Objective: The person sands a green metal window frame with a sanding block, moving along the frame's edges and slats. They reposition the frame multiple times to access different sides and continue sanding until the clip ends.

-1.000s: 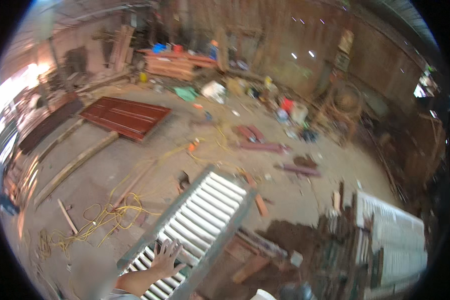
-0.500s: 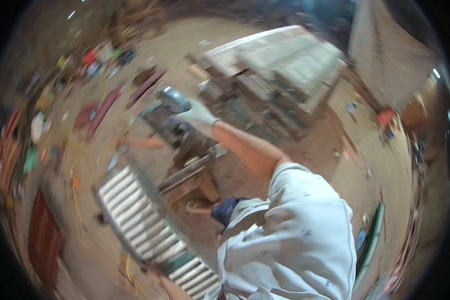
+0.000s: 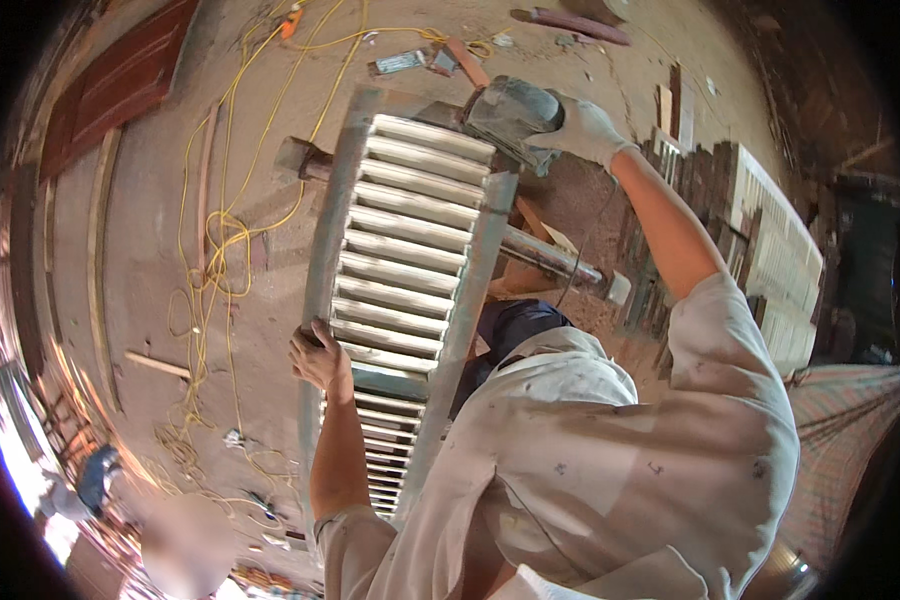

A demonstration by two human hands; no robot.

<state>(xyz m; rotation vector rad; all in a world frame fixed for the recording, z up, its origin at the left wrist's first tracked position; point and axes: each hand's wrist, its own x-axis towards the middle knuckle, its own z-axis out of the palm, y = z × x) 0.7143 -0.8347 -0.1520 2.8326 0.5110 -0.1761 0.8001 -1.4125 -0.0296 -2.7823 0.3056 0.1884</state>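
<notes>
A tall louvred shutter (image 3: pixel 410 227) with whitish slats and a grey-green frame lies tilted in front of me, with a solid cross rail between its two banks of slats. My left hand (image 3: pixel 320 360) grips the frame's left side near that rail, thumb over the edge. In a pale glove, my right hand (image 3: pixel 588 132) is closed round a dusty dark power sander (image 3: pixel 515 108). The sander is over the shutter's far right corner; its underside is hidden, so contact cannot be made out. Beneath the shutter runs a wooden beam (image 3: pixel 550 258).
Yellow cord (image 3: pixel 232 235) lies tangled on the floor to the left. A reddish-brown panel (image 3: pixel 120 85) is at the far left. Stacked shutters (image 3: pixel 775 255) stand at the right, near a striped sheet (image 3: pixel 840 440). Another person, blurred (image 3: pixel 188 545), is at lower left.
My view has swung round. The shutter, earlier at lower left, is now in the middle. The right hand with the sander has come from away from the shutter to its far corner.
</notes>
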